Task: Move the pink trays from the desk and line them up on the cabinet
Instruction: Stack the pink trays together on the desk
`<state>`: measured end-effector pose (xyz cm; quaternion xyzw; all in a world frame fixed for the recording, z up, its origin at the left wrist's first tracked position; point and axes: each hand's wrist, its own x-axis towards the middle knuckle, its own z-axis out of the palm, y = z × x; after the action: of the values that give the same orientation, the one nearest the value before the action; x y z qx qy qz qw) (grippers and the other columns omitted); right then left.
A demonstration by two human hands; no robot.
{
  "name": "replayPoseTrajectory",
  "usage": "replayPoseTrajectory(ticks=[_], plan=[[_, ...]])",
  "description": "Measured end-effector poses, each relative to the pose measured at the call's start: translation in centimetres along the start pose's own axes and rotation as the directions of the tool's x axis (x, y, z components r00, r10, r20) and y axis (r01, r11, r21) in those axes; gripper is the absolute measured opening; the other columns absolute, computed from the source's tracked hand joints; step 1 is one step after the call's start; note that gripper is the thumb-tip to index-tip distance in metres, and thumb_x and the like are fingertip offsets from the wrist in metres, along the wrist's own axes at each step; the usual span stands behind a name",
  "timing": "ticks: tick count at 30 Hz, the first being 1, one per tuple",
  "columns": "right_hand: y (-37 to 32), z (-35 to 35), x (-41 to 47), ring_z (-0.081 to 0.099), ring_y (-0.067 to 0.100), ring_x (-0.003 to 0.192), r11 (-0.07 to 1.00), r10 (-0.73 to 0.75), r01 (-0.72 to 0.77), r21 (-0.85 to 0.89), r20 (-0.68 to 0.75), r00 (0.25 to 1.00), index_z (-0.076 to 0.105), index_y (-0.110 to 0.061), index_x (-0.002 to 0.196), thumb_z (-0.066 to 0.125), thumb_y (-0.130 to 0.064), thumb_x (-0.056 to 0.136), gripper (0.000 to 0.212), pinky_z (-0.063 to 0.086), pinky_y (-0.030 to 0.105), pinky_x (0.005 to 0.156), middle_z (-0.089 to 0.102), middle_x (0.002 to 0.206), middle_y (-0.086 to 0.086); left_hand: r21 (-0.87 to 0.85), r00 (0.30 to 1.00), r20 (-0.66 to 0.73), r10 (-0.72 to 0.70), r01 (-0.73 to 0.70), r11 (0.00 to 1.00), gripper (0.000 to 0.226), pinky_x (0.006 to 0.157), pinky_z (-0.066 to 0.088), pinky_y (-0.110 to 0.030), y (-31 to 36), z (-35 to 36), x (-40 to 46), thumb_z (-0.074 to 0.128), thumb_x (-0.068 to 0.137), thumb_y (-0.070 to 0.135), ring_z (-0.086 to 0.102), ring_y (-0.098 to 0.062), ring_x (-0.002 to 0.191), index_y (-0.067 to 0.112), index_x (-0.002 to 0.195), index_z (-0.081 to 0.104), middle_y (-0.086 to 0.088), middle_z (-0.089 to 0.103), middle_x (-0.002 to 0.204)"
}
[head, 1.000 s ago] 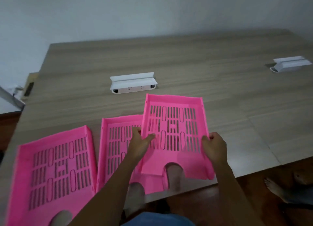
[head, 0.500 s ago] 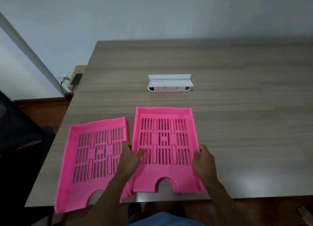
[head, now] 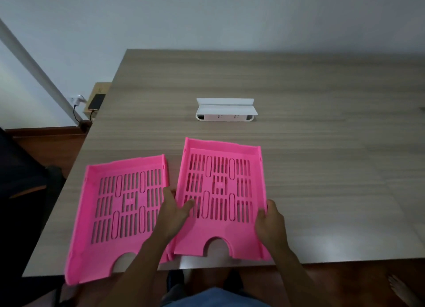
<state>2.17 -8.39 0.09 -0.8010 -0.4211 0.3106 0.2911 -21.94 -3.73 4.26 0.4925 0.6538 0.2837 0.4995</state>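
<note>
While both hands grip it by its long sides, the right-hand pink tray [head: 222,196] sits near the front edge of the counter [head: 322,168], its notched end toward the person. It appears to rest on a second tray, whose edge peeks out at its near left corner. The left hand [head: 173,212] clamps the left wall, thumb lying inside on the slotted floor, fingers out of sight beneath. The right hand [head: 270,224] pinches the right wall between thumb and curled fingers. At nine o'clock from this tray lies another pink tray [head: 122,212], just beside it, its near end overhanging the counter's front edge.

Risks, as I judge them: lifting the gripped tray could drag the one nested under it, which may then drop. The left wrist crosses the neighbouring tray's corner, so a careless lift could nudge that overhanging tray off the edge. The cabinet is not in view, so the carry means turning away.

At twelve o'clock sits a white socket box [head: 226,110] on the wood-grain counter. Beyond the counter's ten o'clock corner a phone [head: 97,101] charges against a pale wall. A dark wooden floor shows below.
</note>
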Motion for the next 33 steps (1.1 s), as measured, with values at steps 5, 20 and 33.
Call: replayPoseTrajectory(ticks=[5,20,33], plan=[[-0.3,0.4,-0.1,0.056,0.002,0.065,1.0,0.009,-0.008,-0.016,0.067,0.998,0.052,-0.002,0.123,0.037,-0.009,0.103,0.026,0.043,0.014,0.056,0.058,0.078,-0.006,0.045,1.0,-0.002,-0.019,0.019,0.999,0.052,0.095,0.053,-0.052,-1.1,0.3,-1.0,0.065,0.09,0.015,0.068,-0.02,0.088,0.01,0.128,0.03,0.001,0.062,0.103],[-2.1,-1.1,2.5,0.068,0.015,0.077,1.0,0.016,-0.016,0.006,0.027,1.0,0.058,-0.008,0.124,0.042,-0.016,0.102,0.029,0.057,0.026,0.062,0.07,0.098,0.007,-0.061,1.0,0.014,-0.004,0.005,0.998,0.08,0.111,0.031,-0.049,-0.3,1.9,-0.2,0.066,0.089,0.011,0.047,-0.021,0.129,0.016,0.148,0.013,-0.003,0.043,0.144],[-11.9,6.0,-0.8,0.057,0.02,0.122,0.946,-0.318,0.311,0.09,0.088,0.944,0.042,-0.022,0.148,0.05,-0.024,0.098,0.05,0.046,0.049,0.107,0.052,0.149,0.005,0.062,0.976,-0.15,0.156,-0.149,0.987,0.072,0.118,0.024,-0.041,-1.7,-4.8,1.1,0.063,0.092,0.017,0.031,-0.023,0.143,0.012,0.151,0.024,-0.007,0.029,0.159]])
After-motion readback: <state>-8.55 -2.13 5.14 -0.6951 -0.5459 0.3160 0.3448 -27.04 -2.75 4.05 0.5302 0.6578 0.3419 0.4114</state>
